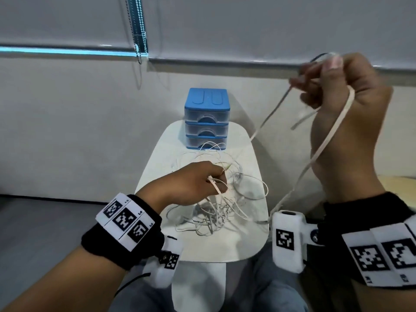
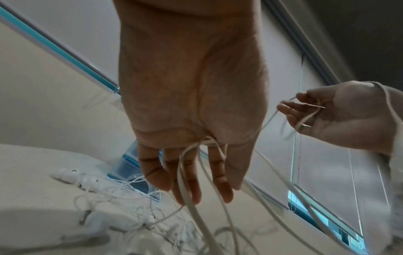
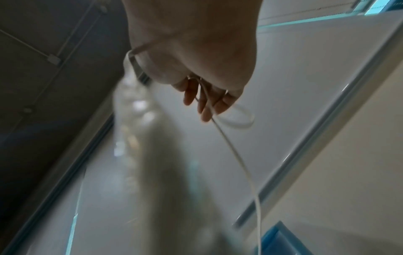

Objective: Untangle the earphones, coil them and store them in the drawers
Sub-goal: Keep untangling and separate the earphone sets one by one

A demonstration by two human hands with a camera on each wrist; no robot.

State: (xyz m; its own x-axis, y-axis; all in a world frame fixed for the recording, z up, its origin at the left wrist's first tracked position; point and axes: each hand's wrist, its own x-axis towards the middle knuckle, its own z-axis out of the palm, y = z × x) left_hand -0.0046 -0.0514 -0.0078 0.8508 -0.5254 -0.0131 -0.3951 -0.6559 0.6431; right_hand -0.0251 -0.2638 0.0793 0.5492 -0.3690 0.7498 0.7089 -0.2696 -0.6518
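A tangle of thin white earphone cables (image 1: 216, 212) lies on the small white table (image 1: 236, 246), with white earbuds (image 2: 72, 174) beside it. Behind it stands the blue three-drawer unit (image 1: 206, 118), all drawers closed. My left hand (image 1: 221, 176) hovers low over the tangle and pinches a flat white cable (image 1: 304, 174), which runs between its fingers (image 2: 196, 181). My right hand (image 1: 319, 82) is raised at the upper right and grips the same flat cable, which is looped across the hand's back and hangs from its fingers (image 3: 207, 101).
The table is narrow, and my knees are below its near edge. A wall with a roller blind and its bead chain (image 1: 140, 30) stands behind the drawers. Grey floor lies to the left.
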